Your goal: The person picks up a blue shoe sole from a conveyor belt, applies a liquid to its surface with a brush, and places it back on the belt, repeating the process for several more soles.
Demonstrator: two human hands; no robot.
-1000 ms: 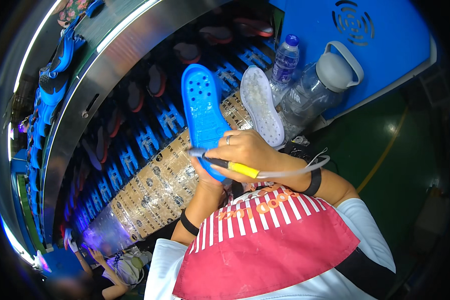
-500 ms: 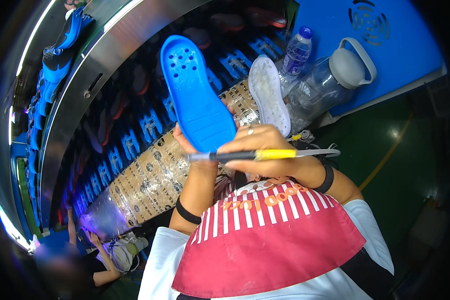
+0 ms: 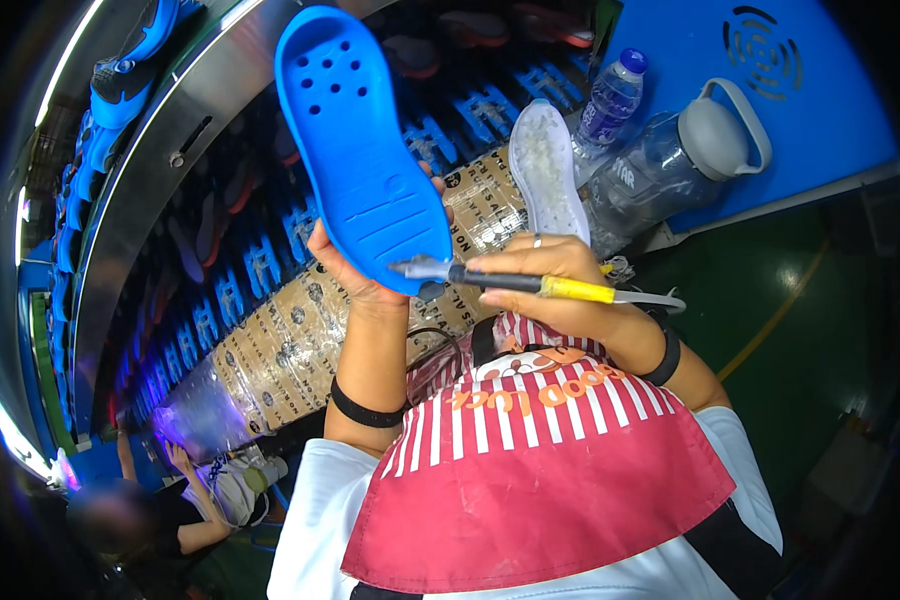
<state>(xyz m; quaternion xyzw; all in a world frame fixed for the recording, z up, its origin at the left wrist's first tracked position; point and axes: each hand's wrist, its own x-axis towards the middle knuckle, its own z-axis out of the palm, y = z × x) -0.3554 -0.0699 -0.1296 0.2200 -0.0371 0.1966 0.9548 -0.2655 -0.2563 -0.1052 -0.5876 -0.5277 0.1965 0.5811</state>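
Note:
My left hand (image 3: 358,283) grips a bright blue shoe sole (image 3: 375,185) from beneath, near its heel end. The sole is tilted up with its hollow inner side showing, round holes at the toe end and grooves toward the heel. Some of my left fingers are hidden under it. In my right hand (image 3: 560,268) is a brush (image 3: 510,281) with a dark and yellow handle and a pale tube running from its rear end. Its tip lies at the sole's heel end; whether it touches cannot be told. A white sole (image 3: 545,155) with clear granules rests beyond.
A brown-taped padded ledge (image 3: 300,345) runs in front of a rack of blue holders (image 3: 210,320). A labelled plastic bottle (image 3: 615,105) and a grey-lidded jug (image 3: 660,170) stand right, by a blue cabinet (image 3: 820,100). Another person's arm (image 3: 205,495) shows at lower left.
The blue sole and my left hand have moved left and farther away. The brush tip has come from in front of the heel edge to over the sole's heel end.

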